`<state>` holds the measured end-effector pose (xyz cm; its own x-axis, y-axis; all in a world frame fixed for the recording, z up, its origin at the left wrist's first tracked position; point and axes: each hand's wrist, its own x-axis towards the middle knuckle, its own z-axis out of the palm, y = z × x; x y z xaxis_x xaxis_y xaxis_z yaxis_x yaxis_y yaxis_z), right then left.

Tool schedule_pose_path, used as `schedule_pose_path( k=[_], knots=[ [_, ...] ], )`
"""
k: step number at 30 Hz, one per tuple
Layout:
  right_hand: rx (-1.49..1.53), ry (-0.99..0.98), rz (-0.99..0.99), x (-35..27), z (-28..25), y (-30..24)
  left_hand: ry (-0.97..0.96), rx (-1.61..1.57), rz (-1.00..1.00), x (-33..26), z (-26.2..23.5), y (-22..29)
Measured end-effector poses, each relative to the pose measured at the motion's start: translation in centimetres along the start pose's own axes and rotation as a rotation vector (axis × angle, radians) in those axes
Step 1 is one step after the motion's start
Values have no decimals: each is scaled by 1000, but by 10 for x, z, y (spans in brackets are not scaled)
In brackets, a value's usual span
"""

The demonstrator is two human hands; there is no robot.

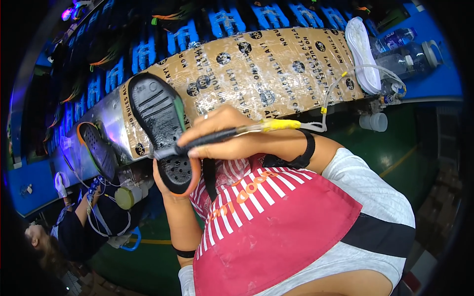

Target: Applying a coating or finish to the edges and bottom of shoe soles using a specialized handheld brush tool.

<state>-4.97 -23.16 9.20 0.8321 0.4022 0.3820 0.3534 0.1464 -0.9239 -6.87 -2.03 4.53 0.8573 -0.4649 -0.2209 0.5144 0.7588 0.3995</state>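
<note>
A black shoe sole [154, 106] with a green side and an orange heel edge is held tilted over the bench. Its upward face looks wet and shiny toward the toe, and the heel is dotted with small holes. My left hand [163, 183] grips the heel from below, its fingers mostly hidden behind the sole. In my right hand [229, 128] is a black-handled brush [207, 140], closed in the fingers, its pale tip touching the sole just above the heel. Yellow tape [284, 125] joins the brush to a clear tube [324, 101].
Printed brown cardboard [247, 74] covers the bench. A white sole [363, 56] and plastic bottles [410, 59] are at right. Another dark sole [96, 148] lies left, near a round container [127, 196] and a co-worker [74, 222]. Blue racks [227, 22] line the far side.
</note>
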Motion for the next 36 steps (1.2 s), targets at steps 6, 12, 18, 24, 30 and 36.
schedule_pose_path(
  k=[6, 12, 18, 24, 30, 36],
  knots=[
    [-67, 391, -84, 12, -9, 0, -150, -213, 31, -14, -17, -9],
    [21, 636, -74, 13, -17, 23, -168, -242, 78, -19, -9, -8],
    [-1, 651, 10, 10, -19, 25, -199, -224, 93, -18, -10, -12],
    [183, 736, 118, 9, -17, 39, -255, -89, 116, -18, -6, -22],
    [171, 722, 206, 6, -19, 43, -229, -105, 96, -15, -9, -19],
    [165, 697, 189, 4, -17, 43, -184, -74, 80, -14, -17, -8]
  ],
)
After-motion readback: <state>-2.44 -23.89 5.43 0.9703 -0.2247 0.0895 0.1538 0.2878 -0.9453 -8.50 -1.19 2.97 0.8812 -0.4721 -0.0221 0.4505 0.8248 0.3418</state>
